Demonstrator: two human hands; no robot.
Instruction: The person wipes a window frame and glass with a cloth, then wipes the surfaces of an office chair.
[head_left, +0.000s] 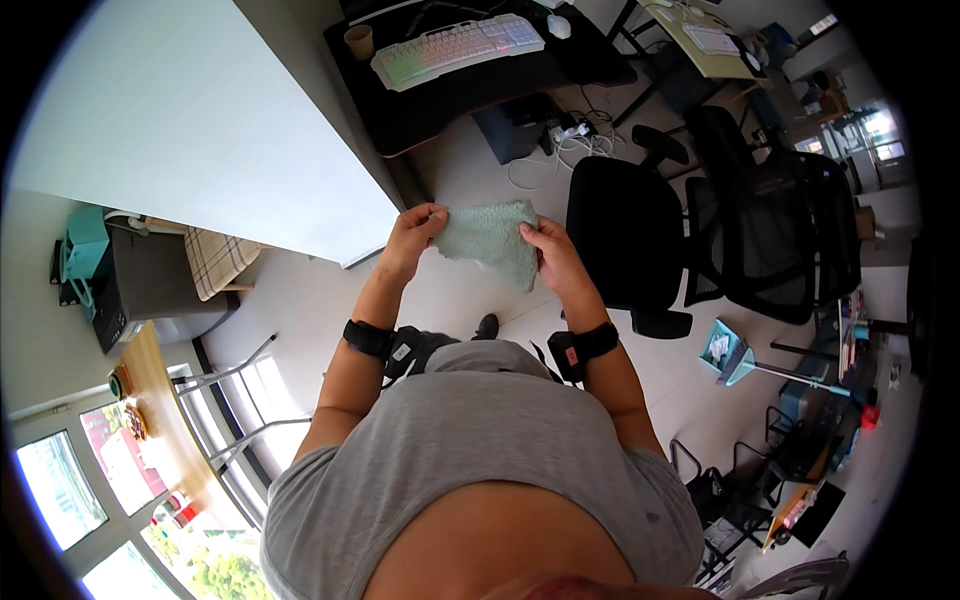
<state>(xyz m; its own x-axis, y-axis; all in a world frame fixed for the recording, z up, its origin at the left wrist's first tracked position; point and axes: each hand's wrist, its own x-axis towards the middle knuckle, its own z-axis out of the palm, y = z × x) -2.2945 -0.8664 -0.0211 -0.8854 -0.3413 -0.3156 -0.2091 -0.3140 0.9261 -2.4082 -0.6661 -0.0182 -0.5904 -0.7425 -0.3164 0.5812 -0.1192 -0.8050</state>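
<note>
A pale green fluffy cloth is stretched between my two hands at about waist height, over the floor. My left hand pinches its upper left corner between thumb and fingers. On the other side my right hand grips the cloth's right edge, thumb on top. The lower right corner of the cloth hangs down past my right fingers. Each forearm wears a black strap with a small box on it. The edge of a large white panel comes close to my left hand.
A black desk ahead bears a lit keyboard, a mouse and a paper cup. Beneath it are a computer case and loose cables. Black office chairs and a dustpan with a broom stand right; a wooden table left.
</note>
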